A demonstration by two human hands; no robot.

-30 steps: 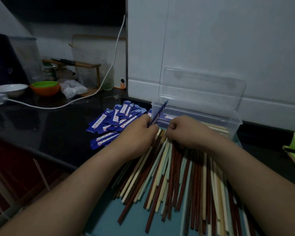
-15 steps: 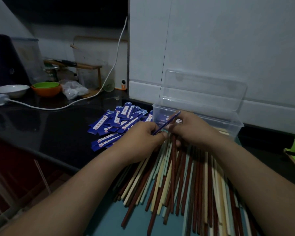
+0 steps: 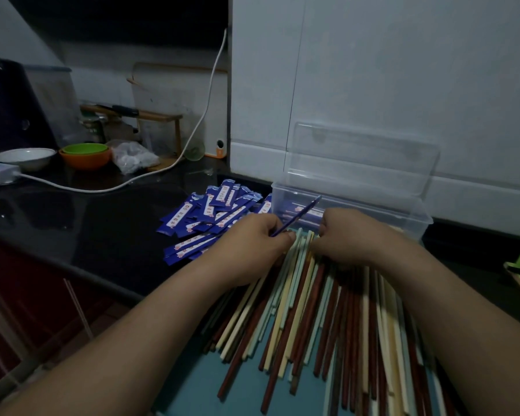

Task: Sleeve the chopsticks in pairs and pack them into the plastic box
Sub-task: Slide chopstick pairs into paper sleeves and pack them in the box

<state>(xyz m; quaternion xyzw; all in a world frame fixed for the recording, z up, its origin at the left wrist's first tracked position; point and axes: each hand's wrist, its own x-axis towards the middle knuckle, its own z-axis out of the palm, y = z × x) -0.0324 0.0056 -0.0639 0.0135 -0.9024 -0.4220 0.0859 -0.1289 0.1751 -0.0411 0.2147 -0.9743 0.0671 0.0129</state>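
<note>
**Left hand (image 3: 252,241).** It lies knuckles up over the far left edge of the chopsticks (image 3: 312,310). Thumb and fingers pinch the near end of one blue sleeve (image 3: 297,216). The sleeve's long axis rises from this pinch toward the far right, and its free end hangs over the near wall of the plastic box (image 3: 415,223). Which end is the open mouth cannot be told.

**Right hand (image 3: 351,238).** It lies just right of the left hand, with its fingers curled down onto the far ends of some pale chopsticks. The fingertips are hidden, so it cannot be told whether a pair is already gripped.

**Governing relation.** The loose chopsticks lie fanned on a teal mat (image 3: 201,385), with their long axes running near to far. Their far tips end in the gap between the two hands, just beside the pinched end of the sleeve. Sleeve and sticks therefore cross at an angle. A judgement follows: sleeving a pair calls for bringing the two axes into line, and the right hand is the nearer to both the tips and the box.

**Surroundings.** The box stands at the far edge of the mat with its clear lid (image 3: 364,157) raised, and sleeved pairs seem to lie inside. Spare sleeves (image 3: 216,211) are heaped on the black counter (image 3: 87,223), far left of the left hand.
</note>
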